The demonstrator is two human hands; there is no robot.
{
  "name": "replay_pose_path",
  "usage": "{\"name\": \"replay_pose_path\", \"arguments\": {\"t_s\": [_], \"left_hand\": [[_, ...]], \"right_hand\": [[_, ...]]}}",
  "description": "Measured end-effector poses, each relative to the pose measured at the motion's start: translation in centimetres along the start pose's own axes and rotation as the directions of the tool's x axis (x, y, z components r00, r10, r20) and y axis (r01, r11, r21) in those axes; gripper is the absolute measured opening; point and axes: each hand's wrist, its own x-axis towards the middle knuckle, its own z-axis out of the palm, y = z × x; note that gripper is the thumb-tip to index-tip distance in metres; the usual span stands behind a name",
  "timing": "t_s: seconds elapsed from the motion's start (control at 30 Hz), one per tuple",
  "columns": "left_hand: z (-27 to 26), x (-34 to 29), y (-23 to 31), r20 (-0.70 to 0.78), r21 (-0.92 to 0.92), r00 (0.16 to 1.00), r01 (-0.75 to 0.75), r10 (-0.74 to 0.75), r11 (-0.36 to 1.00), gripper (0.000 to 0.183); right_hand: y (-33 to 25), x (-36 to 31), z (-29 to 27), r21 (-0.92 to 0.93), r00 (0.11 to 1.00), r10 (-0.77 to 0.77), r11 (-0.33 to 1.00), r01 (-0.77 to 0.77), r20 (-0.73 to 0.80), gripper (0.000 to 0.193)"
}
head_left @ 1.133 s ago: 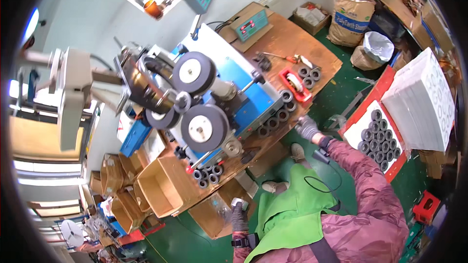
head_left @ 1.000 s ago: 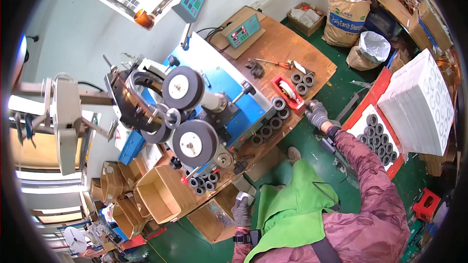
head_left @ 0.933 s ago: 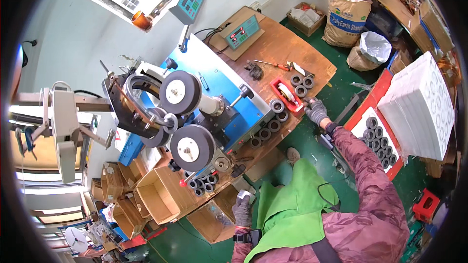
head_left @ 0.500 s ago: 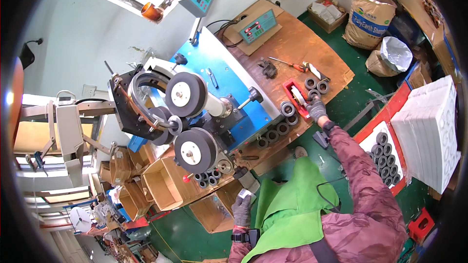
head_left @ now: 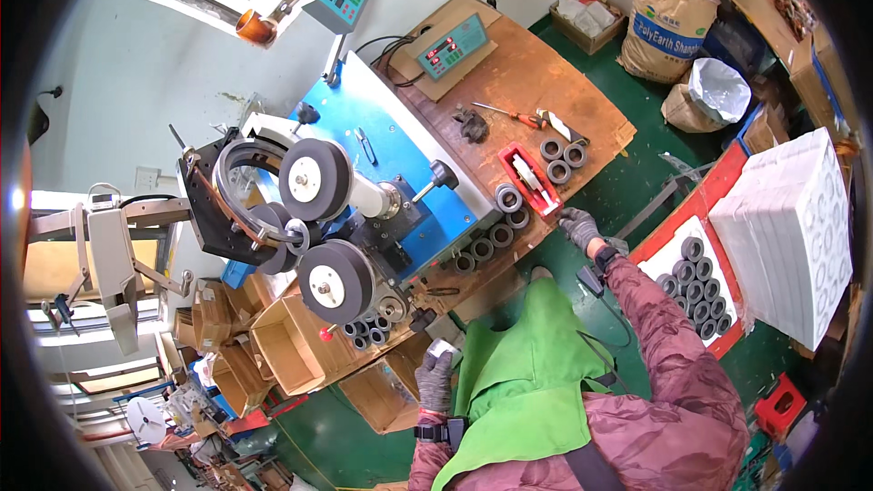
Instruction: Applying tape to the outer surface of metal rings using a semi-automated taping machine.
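My left hand [head_left: 435,384], in a grey knit glove, is closed around a small white piece [head_left: 442,347] whose kind I cannot make out. It is beside the green apron [head_left: 518,345], apart from the machine. My right hand [head_left: 578,229], gloved alike, is at the near end of a red tape dispenser [head_left: 531,180] with a pale roll in it. Its fingers are drawn together; whatever is between them is too small to see. Dark rings [head_left: 564,160] lie beyond the dispenser, and more rings [head_left: 491,241] line the table edge left of it.
A blue-topped machine [head_left: 373,159] with black rollers [head_left: 315,180] fills the left of the wooden table [head_left: 582,91]. A screwdriver [head_left: 509,115] and a lit control box [head_left: 453,45] are farther back. Right are stacked rings [head_left: 698,291] and white trays [head_left: 782,236]; left, cardboard boxes [head_left: 291,345].
My right hand has drawn back from over the dispenser toward me, to its near end. The left hand still holds the white piece. The whole view has shifted slightly.
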Motion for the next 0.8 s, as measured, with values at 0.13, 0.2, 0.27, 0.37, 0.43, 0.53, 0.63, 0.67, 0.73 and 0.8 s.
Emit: {"name": "replay_pose_path", "arguments": {"t_s": [0.13, 0.2, 0.27, 0.37, 0.43, 0.53, 0.63, 0.67, 0.73, 0.8], "left_hand": [[-0.3, -0.8, -0.1, -0.047, -0.075, 0.998, 0.025, -0.029, 0.997, 0.029], [-0.5, -1.0, -0.4, -0.063, -0.057, 0.998, 0.003, -0.006, 0.998, 0.028], [-0.2, -1.4, -0.3, -0.068, -0.088, 0.997, 0.018, -0.024, 0.996, 0.028], [-0.7, -1.0, -1.0, -0.022, -0.061, 0.999, 0.022, -0.023, 0.998, 0.034], [-0.9, -1.1, -1.3, -0.022, -0.076, 1.000, 0.015, -0.016, 0.997, 0.036], [-1.2, -1.7, -1.6, -0.053, -0.110, 0.998, 0.027, -0.033, 0.994, 0.038], [-1.0, -1.7, -2.0, -0.043, -0.100, 0.998, 0.038, -0.043, 0.994, 0.039], [-1.0, -1.7, -2.1, -0.033, -0.077, 0.999, 0.029, -0.032, 0.997, 0.039], [-0.6, -2.4, -1.5, -0.061, -0.046, 0.998, 0.021, -0.024, 0.999, 0.036], [0.0, -2.3, -1.4, -0.037, -0.048, 0.999, 0.028, -0.030, 0.998, 0.035]], "right_hand": [[0.3, 2.3, -0.1, -0.369, 0.985, -0.167, 0.913, 0.175, 0.054, 0.020], [-0.4, 3.4, 0.3, -0.598, 0.989, -0.010, 0.796, 0.097, 0.146, 0.038], [-0.2, 3.9, 0.1, -0.694, 0.980, -0.107, 0.693, 0.192, 0.165, 0.039], [2.1, 5.1, -0.6, -0.790, 0.959, -0.219, 0.549, 0.273, 0.180, 0.042], [2.8, 5.0, -1.0, -0.685, 0.957, -0.225, 0.669, 0.289, 0.183, 0.038], [-0.8, 1.4, -0.6, -0.395, 0.997, -0.034, 0.917, 0.061, 0.074, 0.029], [0.2, 1.9, -0.3, -0.358, 0.998, -0.055, 0.932, 0.057, 0.016, 0.027], [1.0, 2.5, 0.1, -0.348, 0.996, -0.086, 0.934, 0.076, -0.013, 0.026], [-1.6, 1.0, 1.7, 0.021, 0.923, 0.378, 0.925, -0.380, 0.067, 0.030], [8.8, 4.5, 2.0, -0.527, 0.996, 0.030, 0.850, 0.016, 0.079, 0.028]]}}
